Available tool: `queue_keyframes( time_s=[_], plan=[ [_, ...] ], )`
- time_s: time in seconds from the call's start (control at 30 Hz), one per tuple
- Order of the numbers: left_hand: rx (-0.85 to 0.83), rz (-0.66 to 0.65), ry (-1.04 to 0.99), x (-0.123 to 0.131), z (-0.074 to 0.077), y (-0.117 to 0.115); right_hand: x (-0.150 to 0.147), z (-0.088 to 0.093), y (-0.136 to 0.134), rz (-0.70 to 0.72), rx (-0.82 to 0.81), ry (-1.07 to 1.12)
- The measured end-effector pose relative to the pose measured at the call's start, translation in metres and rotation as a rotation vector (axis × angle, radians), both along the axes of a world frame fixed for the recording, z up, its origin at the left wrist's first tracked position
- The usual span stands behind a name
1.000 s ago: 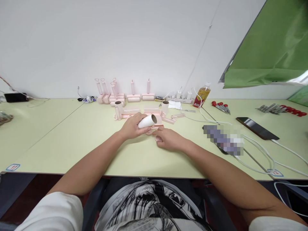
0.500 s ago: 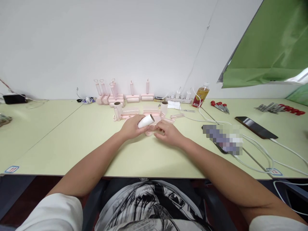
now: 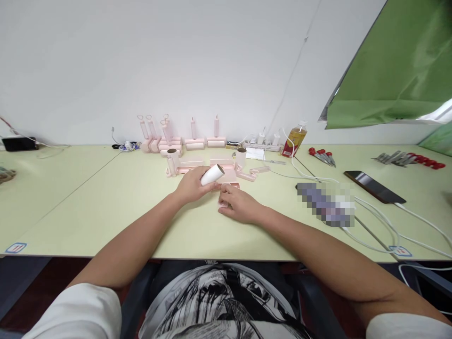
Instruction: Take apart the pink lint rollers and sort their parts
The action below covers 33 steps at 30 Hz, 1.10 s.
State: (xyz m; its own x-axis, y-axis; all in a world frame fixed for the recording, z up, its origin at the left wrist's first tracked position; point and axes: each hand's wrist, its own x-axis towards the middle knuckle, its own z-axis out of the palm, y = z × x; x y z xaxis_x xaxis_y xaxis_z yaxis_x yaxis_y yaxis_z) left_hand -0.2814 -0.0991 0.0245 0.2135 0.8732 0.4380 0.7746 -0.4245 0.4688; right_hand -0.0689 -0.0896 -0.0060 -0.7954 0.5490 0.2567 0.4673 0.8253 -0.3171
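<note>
My left hand (image 3: 192, 187) is closed round a white paper roll (image 3: 212, 174) with a dark hollow end, held tilted just above the table. My right hand (image 3: 237, 205) rests on the pale green table (image 3: 106, 202) beside it, fingers curled on a small pink plastic part (image 3: 226, 186) that is mostly hidden under them. Just behind both hands lie loose pink lint-roller parts (image 3: 226, 165) and two upright rolls (image 3: 241, 157).
Assembled pink lint rollers (image 3: 192, 139) stand in a row by the wall. To the right are a bottle of yellow liquid (image 3: 295, 139), red-handled screwdrivers (image 3: 323, 157), a phone (image 3: 374, 186), white cables (image 3: 374, 212) and a blurred-out object. A green sheet (image 3: 399, 70) hangs at upper right.
My right hand reached in toward the roll's end, then drew back toward me onto the table with the pink part. The left hand tipped the white roll's open end higher.
</note>
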Motion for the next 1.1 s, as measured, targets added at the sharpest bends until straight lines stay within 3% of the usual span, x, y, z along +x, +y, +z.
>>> queue_keyframes(
  time_s=[0.13, 0.23, 0.33, 0.47, 0.63, 0.87, 1.1],
  plan=[
    [-0.022, -0.004, -0.012, -0.001, -0.001, 0.0, 0.0, 0.003, -0.002, -0.011, -0.026, -0.065],
    [-0.036, -0.013, -0.005, -0.001, -0.001, -0.001, 0.003, 0.003, -0.001, -0.003, -0.02, 0.005],
    [-0.048, -0.018, -0.007, -0.001, 0.001, -0.002, 0.007, 0.004, 0.005, -0.007, -0.032, 0.211],
    [-0.054, -0.036, -0.007, 0.001, 0.003, -0.004, 0.013, 0.008, 0.015, -0.142, -0.066, 0.571],
    [-0.046, -0.102, 0.07, 0.006, 0.001, -0.007, 0.017, 0.01, 0.02, -0.209, -0.299, 0.91],
    [-0.064, -0.206, 0.125, 0.014, -0.003, -0.01, 0.012, 0.006, 0.013, -0.044, -0.377, 0.929],
    [-0.014, -0.191, 0.039, 0.014, -0.005, -0.011, 0.011, 0.004, 0.015, 0.001, -0.438, 0.971]
  ],
)
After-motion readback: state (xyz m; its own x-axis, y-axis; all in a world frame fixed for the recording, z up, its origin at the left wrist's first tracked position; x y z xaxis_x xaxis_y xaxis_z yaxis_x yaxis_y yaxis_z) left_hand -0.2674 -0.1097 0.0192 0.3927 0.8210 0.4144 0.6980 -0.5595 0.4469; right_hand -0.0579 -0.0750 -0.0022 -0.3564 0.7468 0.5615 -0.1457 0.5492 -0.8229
